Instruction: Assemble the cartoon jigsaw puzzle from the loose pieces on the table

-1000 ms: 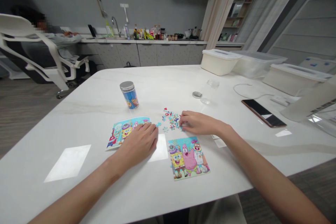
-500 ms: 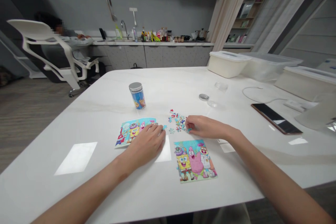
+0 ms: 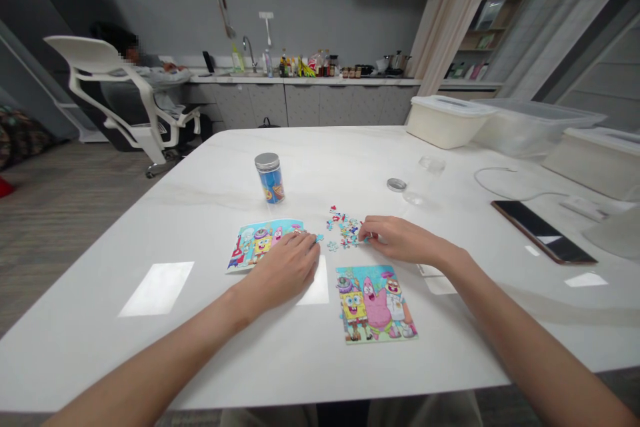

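My left hand lies palm down, fingers loosely spread, over the right part of a colourful cartoon sheet. A light-blue puzzle piece shows at its fingertips. My right hand is at the right edge of a small heap of puzzle pieces, its fingers curled together; what is between them is too small to make out. A square cartoon picture lies nearer the table's front edge, below the heap. Behind the sheet a blue cartoon jar with a silver lid stands upright.
A silver lid and a clear container lie beyond my right hand. A phone, a white cable and storage boxes are at the right. A person sits behind a white chair.
The view has shifted slightly, so most things appear a little further right. My hands stay at nearly the same places beside the sheet and the heap.
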A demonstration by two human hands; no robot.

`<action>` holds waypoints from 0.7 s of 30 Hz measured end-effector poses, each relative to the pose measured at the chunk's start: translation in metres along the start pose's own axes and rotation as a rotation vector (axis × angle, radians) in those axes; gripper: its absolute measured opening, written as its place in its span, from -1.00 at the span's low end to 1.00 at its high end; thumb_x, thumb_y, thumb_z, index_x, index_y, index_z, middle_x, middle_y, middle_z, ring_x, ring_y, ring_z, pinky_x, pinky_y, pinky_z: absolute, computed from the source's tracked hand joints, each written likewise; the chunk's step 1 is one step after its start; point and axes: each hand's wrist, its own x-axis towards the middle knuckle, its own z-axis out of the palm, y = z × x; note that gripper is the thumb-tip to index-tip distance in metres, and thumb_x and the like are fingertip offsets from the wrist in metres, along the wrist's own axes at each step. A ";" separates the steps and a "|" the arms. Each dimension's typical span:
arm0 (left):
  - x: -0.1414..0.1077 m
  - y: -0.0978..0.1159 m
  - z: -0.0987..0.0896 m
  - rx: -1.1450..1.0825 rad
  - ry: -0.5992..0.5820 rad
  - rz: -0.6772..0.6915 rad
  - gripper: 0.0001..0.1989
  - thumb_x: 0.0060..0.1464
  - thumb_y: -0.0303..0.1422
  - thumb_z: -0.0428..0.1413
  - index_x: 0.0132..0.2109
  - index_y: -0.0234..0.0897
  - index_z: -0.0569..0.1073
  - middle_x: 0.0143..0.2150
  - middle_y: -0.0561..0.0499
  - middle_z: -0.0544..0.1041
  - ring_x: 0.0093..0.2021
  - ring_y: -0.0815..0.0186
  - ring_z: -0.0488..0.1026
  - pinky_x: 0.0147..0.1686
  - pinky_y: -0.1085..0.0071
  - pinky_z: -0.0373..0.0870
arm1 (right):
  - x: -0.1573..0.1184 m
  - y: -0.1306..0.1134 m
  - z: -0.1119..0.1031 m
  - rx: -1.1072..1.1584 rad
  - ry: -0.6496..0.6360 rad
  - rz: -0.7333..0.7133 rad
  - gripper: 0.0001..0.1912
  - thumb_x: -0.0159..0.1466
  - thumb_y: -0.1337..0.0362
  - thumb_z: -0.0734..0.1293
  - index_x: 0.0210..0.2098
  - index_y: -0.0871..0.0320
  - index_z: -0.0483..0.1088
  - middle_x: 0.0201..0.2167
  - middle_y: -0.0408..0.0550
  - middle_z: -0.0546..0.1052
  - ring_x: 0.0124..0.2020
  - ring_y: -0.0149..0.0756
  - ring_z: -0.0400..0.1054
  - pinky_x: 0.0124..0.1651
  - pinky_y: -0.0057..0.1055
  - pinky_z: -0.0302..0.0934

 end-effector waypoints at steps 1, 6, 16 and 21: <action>0.000 0.000 0.000 -0.001 -0.017 0.001 -0.80 0.29 -0.46 -0.11 -0.11 -0.33 0.41 -0.07 -0.18 0.50 -0.04 0.12 0.43 -0.02 0.15 0.33 | 0.000 0.000 0.000 0.005 -0.009 0.001 -0.71 0.26 0.50 0.18 -0.16 0.09 0.44 -0.16 -0.05 0.53 -0.18 -0.27 0.40 -0.12 -0.34 0.23; 0.001 0.000 -0.003 0.019 -0.053 0.008 -0.81 0.30 -0.45 -0.11 -0.14 -0.32 0.41 -0.16 -0.13 0.47 -0.12 0.13 0.42 -0.08 0.17 0.33 | 0.000 -0.001 0.001 0.038 -0.016 -0.001 -0.71 0.27 0.48 0.19 -0.15 0.09 0.45 -0.14 -0.04 0.53 -0.14 -0.26 0.41 -0.09 -0.34 0.24; 0.002 0.000 -0.006 0.051 -0.058 0.029 -0.82 0.28 -0.49 -0.10 -0.15 -0.30 0.40 -0.17 -0.10 0.47 -0.14 0.17 0.40 -0.08 0.21 0.32 | 0.000 0.001 0.001 0.061 0.000 -0.023 -0.71 0.27 0.48 0.19 -0.10 0.10 0.41 -0.11 -0.02 0.47 -0.11 -0.26 0.39 -0.06 -0.34 0.26; 0.001 0.000 -0.004 0.061 -0.048 0.033 -0.83 0.27 -0.49 -0.09 -0.14 -0.32 0.40 -0.16 -0.11 0.46 -0.13 0.16 0.39 -0.08 0.20 0.31 | -0.001 0.001 0.001 0.078 0.015 -0.007 -0.72 0.27 0.47 0.19 -0.10 0.11 0.41 -0.11 -0.01 0.47 -0.10 -0.25 0.39 -0.06 -0.33 0.26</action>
